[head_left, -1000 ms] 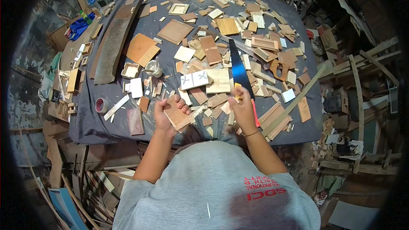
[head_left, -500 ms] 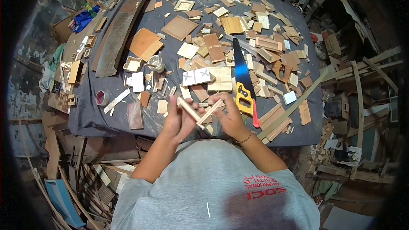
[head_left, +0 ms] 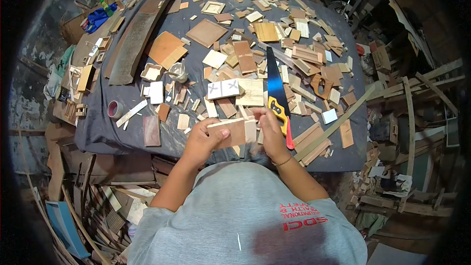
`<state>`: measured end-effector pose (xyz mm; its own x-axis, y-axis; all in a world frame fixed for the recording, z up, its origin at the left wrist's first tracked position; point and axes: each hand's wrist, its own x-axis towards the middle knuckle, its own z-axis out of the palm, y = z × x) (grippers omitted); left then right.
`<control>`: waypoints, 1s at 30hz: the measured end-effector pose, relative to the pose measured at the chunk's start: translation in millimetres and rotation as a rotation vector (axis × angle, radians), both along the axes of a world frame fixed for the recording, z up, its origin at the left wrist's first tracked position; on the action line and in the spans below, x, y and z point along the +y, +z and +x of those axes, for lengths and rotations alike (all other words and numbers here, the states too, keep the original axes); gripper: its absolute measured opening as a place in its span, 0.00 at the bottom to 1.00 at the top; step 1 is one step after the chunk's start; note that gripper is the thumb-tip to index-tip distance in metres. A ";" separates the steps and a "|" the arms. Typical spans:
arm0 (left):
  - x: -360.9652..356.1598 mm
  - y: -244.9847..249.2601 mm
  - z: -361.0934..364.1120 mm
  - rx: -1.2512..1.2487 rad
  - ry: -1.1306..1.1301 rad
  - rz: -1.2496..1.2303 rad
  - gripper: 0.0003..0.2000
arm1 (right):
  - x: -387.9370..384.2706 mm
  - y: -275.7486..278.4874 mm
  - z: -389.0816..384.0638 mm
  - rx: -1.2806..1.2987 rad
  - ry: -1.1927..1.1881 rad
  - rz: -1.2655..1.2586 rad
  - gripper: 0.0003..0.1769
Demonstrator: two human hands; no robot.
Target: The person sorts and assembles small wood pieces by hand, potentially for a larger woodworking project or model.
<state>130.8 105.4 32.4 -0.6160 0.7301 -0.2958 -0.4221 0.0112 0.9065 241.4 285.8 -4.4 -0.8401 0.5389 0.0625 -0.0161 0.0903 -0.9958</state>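
Note:
A small brown wooden board [head_left: 233, 136] with a pale edge is gripped in my left hand [head_left: 200, 140], thumb pressed on its face. At the board's right end is a pale wooden piece [head_left: 250, 131], standing crosswise against it. My right hand [head_left: 269, 130] is closed at that pale piece, thumb and fingers right at its edge. Both hands are over the table's front edge, close to my shirt. Just beyond them lie a pale block marked with X's [head_left: 223, 89] and a plain light board [head_left: 249, 92].
A handsaw with a yellow handle [head_left: 277, 110] lies right of my hands, beside a wooden-handled saw [head_left: 321, 86]. Wood offcuts crowd the dark cloth [head_left: 196, 108]. A glass jar [head_left: 177, 70], a tape roll [head_left: 116, 109] and a long plank [head_left: 140, 39] are to the left.
The wooden pieces have been turned, so the board's broad brown face now shows instead of its narrow edge. My left hand has rolled over, thumb now on the face.

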 end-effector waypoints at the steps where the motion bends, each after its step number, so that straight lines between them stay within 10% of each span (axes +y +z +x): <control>1: 0.4 -0.3 0.7 0.033 0.008 -0.017 0.15 | 4.0 3.0 2.6 -0.002 0.004 0.003 0.19; 7: 10.2 -6.0 12.8 0.228 -0.031 -0.059 0.12 | 9.7 30.8 15.2 -0.143 0.420 0.302 0.17; 15: 41.0 -12.3 34.5 0.691 0.047 -0.196 0.12 | 14.4 11.4 16.0 -0.042 0.143 0.764 0.17; 30: 24.0 -27.1 4.6 -0.291 0.069 0.147 0.12 | 46.3 -22.4 33.6 -0.079 0.039 -0.100 0.11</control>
